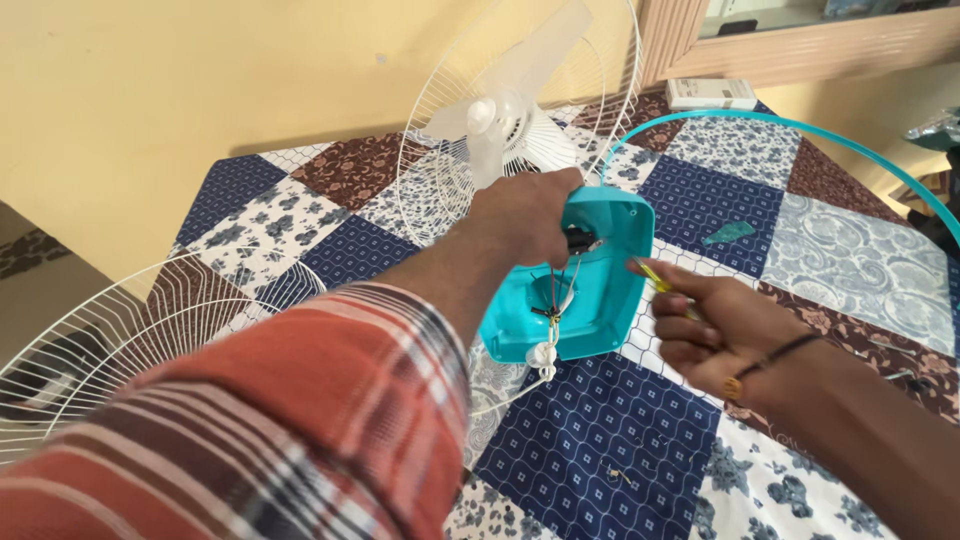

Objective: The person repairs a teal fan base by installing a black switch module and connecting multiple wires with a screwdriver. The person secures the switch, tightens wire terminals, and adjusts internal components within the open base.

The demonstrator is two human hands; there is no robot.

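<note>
A teal fan housing (600,290), open side up with wires exposed, is held at centre over the patchwork quilt (700,190) by the left hand (525,215), its grip closed on the upper edge. At 3 o'clock, a yellow-handled screwdriver (655,280) is pinched in the right hand (715,330); the white fan guard (520,110) stands at 12 o'clock.

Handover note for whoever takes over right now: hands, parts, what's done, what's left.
Left hand: gripping the top of the teal fan housing, holding it tilted with its open inside facing the camera.
Right hand: holds a thin yellow-green tool, tip at the housing's right edge.
Parts: white blades and rear guard sit behind the housing; loose front guard lies at left; teal ring on the quilt.
Done: front guard off, housing open, wiring and white cord exposed.
Left: work inside the housing; reassembly.
</note>
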